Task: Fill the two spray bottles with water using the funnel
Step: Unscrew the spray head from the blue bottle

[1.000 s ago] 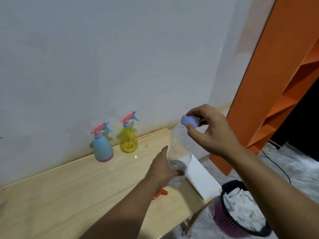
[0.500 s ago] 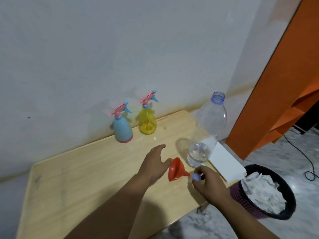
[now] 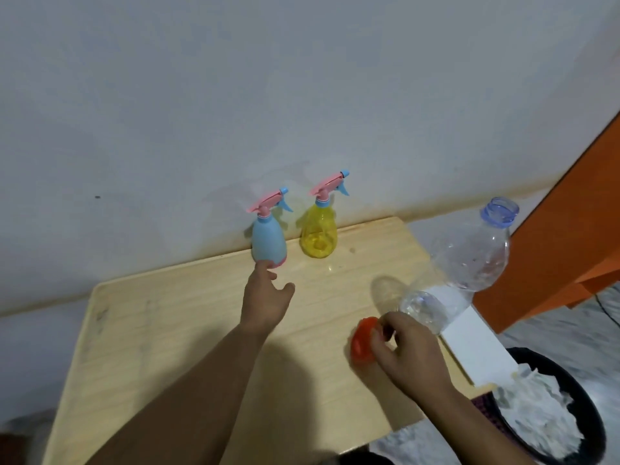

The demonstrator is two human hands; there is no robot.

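Left hand (image 3: 266, 302) was stretched fwd over the counter (image 3: 174, 330), fingers loosely spread, holding nothing; its index fingertip was at the base of the blue spray bottle (image 3: 268, 241), touching or just short of it, can't tell which. Right hand (image 3: 407, 350) sat nr the counter's right front, fingers curled and pinched on the orange funnel (image 3: 362, 342), which looked blurred; whether funnel was lifted or resting on the wood couldn't be told. Just beyond the right hand stood a clear plastic water bottle (image 3: 469, 263), uncapped, blue neck ring open at top, a little water in its bottom part, w/ droplets on the inner wall. Blue spray bottle stood upright at the back edge by the wall (image 3: 235, 95), pink trigger head on. Yellow spray bottle (image 3: 318, 234) stood upright just beside it to the right, same pink-and-blue head, apart from it. A white board (image 3: 469, 340) lay along the counter's right edge. Below that, on the floor, a black bin (image 3: 590, 431) held crumpled white paper. An orange shelf unit (image 3: 570, 213) rose at the right.
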